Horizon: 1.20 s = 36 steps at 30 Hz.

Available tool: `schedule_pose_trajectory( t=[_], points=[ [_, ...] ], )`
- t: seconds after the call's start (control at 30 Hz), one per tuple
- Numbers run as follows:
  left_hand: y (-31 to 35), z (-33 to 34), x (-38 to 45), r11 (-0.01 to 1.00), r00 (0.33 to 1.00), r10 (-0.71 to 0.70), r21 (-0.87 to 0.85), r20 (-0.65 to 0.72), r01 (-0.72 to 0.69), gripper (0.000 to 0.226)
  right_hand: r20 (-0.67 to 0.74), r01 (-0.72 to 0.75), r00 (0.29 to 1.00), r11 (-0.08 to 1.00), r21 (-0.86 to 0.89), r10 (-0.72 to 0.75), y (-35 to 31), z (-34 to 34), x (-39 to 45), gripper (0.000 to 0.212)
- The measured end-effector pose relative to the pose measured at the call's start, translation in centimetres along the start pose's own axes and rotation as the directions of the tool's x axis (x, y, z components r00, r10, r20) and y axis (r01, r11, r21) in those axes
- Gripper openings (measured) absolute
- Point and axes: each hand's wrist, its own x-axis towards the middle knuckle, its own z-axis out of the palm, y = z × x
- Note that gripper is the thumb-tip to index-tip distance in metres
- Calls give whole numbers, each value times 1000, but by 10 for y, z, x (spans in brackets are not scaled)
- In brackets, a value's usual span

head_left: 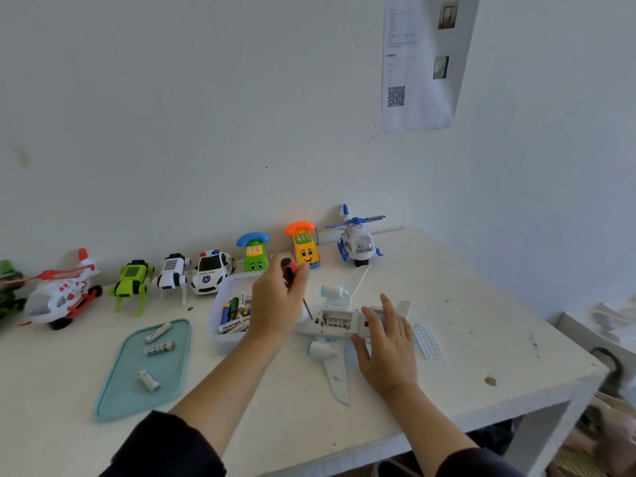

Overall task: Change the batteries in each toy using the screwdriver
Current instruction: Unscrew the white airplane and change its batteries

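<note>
1. The left grip [278, 301] is curled round the screwdriver [290, 273], whose red-and-black handle sticks up out of the fist while the dark shaft slants down toward the toy plane [335, 325].
2. The right grip [385, 346] lies with fingers spread and nearly straight on the plane's body, pressing it down; it clasps nothing.
3. The white plane lies belly-up near the middle of the surface [481, 339], toward its right half, with its battery compartment [335, 321] uncovered and facing up.
4. A small white ribbed cover [428, 340] lies just beside the right grip, on the side toward the right edge.
5. A clear tub [227, 342] holding batteries sits just left of the plane, partly hidden by the left grip.
6. A teal tray [113, 404] near the front left edge carries three loose batteries [159, 347].
7. Along the back edge, against the wall, stand a red-and-white helicopter [60, 297], a green robot dog [132, 282], a white robot dog [172, 273], a police car [210, 273], a green phone car [255, 253], a yellow phone car [304, 247] and a blue-and-white helicopter [358, 237].
8. A printed sheet [421, 63] with a QR code hangs on the wall above the back right corner.
</note>
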Motion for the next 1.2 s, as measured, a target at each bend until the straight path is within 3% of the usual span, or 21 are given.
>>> schedule_pose_trajectory(
  t=[0.2,0.57,0.73,0.9,1.07,1.2],
  points=[
    [-18,18,-22,999,999,13,-28,-47,-14,30,-8,7,1000,1000,11,-6,-1,-1,1,33],
    [-26,22,-29,998,995,55,-30,-84,-57,24,-17,25,1000,999,20,-25,0,-1,1,25],
    [-27,24,-28,1000,995,-2,-25,-102,-1,19,-29,30,999,999,22,-29,0,-1,1,26],
    [-23,26,-33,971,973,-195,-167,-123,173,18,-29,33,999,999,27,-32,0,0,1,26],
    [-30,23,-37,830,859,-488,-387,-156,402,13,-15,18,1000,999,27,-18,1,2,0,28],
    [-42,13,-27,538,651,-754,-649,-84,538,21,-16,11,1000,1000,15,-10,0,2,1,29]
  ],
)
